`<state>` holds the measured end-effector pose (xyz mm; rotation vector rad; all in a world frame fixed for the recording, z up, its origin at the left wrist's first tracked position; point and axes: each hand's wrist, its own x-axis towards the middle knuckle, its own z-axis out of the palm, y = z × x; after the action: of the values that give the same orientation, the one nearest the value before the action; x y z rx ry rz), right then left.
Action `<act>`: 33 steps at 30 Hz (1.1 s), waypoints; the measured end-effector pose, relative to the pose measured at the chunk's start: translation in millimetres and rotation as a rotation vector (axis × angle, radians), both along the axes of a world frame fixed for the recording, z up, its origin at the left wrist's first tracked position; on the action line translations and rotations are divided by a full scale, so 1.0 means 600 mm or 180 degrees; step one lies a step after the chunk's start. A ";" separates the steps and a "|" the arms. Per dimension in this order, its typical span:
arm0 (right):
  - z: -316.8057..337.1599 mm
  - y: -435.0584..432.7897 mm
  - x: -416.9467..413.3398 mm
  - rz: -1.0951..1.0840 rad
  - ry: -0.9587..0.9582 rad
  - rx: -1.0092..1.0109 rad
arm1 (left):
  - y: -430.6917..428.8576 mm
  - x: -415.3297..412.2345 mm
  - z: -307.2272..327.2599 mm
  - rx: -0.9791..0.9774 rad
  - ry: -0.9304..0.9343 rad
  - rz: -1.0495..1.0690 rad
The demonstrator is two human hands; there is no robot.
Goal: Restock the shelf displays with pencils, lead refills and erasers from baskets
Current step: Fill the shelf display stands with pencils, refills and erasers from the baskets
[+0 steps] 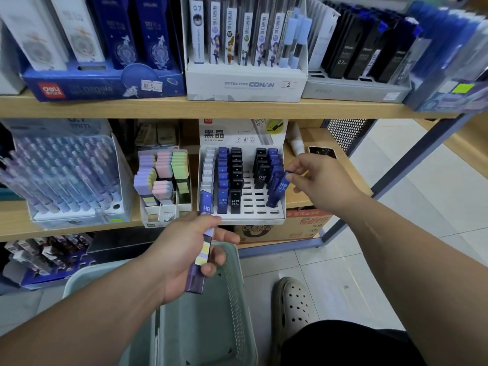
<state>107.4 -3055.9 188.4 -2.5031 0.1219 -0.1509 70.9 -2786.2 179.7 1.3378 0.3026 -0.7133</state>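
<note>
Wooden shelf (158, 108), tiled floor (396, 233); one basket (237, 299) at 6 o'clock.
Right hand (322, 180) pinches one blue refill case (280, 188) at display box (253, 217); left hand (184, 249) grips purple cases (202, 257).

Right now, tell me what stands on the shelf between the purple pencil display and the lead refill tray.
A white box of pastel erasers stands there, seen in the head view.

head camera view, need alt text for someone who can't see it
A person's right hand pinches a blue lead refill case at the white display tray on a shelf, while the left hand holds more cases above a green basket.
</note>
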 end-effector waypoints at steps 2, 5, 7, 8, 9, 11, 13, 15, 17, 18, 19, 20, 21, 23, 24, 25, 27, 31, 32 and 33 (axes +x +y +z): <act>-0.003 0.000 0.004 0.0090 -0.0128 -0.0227 | 0.000 0.001 -0.002 0.0050 -0.0070 0.0003; -0.003 -0.002 0.005 0.0229 -0.0205 -0.0413 | 0.001 0.001 -0.004 0.0073 -0.0130 -0.0008; -0.001 -0.003 0.005 0.0310 -0.0240 -0.0497 | 0.002 0.001 -0.004 0.0127 -0.0203 -0.0013; 0.000 -0.005 0.005 0.0336 -0.0270 -0.0558 | 0.003 0.002 -0.004 0.0151 -0.0241 -0.0012; 0.002 -0.008 0.006 0.0361 -0.0297 -0.0626 | 0.003 0.003 -0.004 0.0153 -0.0268 -0.0009; 0.006 -0.013 0.007 0.0443 -0.0314 -0.0788 | 0.003 0.005 -0.003 0.0113 -0.0304 -0.0017; 0.008 -0.015 0.006 0.0557 -0.0353 -0.0964 | 0.003 0.005 -0.001 0.0068 -0.0321 -0.0054; 0.005 -0.010 0.004 0.0604 -0.0407 -0.1025 | 0.000 0.003 0.000 0.0036 -0.0328 -0.0083; 0.002 -0.003 0.005 0.0522 -0.0485 -0.1025 | -0.001 0.002 0.001 0.0007 -0.0330 -0.0097; 0.002 0.000 0.006 0.0453 -0.0500 -0.1037 | 0.000 0.002 0.000 -0.0021 -0.0312 -0.0092; 0.002 0.003 0.007 0.0385 -0.0491 -0.1052 | 0.000 0.002 -0.001 -0.0050 -0.0289 -0.0088; 0.003 0.005 0.009 0.0327 -0.0467 -0.1051 | 0.001 0.003 -0.002 -0.0074 -0.0273 -0.0082; 0.004 0.006 0.009 0.0284 -0.0449 -0.1042 | 0.001 0.003 -0.002 -0.0090 -0.0267 -0.0075; 0.007 0.010 0.009 0.0264 -0.0460 -0.1033 | 0.002 0.002 -0.001 -0.0090 -0.0295 -0.0059; 0.009 0.012 0.009 0.0303 -0.0480 -0.1035 | 0.003 0.002 -0.001 -0.0090 -0.0309 -0.0042; 0.009 0.015 0.008 0.0355 -0.0491 -0.1049 | 0.003 0.002 0.000 -0.0091 -0.0314 -0.0018; 0.010 0.016 0.006 0.0437 -0.0450 -0.1130 | 0.004 0.003 -0.001 -0.0093 -0.0293 0.0019; 0.002 0.014 0.001 0.0422 -0.0357 -0.1314 | 0.004 0.004 -0.003 -0.0137 -0.0228 0.0135; 0.002 0.016 0.001 0.0387 -0.0341 -0.1320 | 0.004 0.003 -0.002 -0.0167 -0.0248 0.0132; 0.005 0.019 0.001 0.0339 -0.0311 -0.1351 | 0.003 0.002 -0.001 -0.0204 -0.0278 0.0106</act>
<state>107.9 -3044.2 191.4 -2.9096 -0.0942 -0.2795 72.2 -2784.6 179.2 1.2962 0.2298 -0.6300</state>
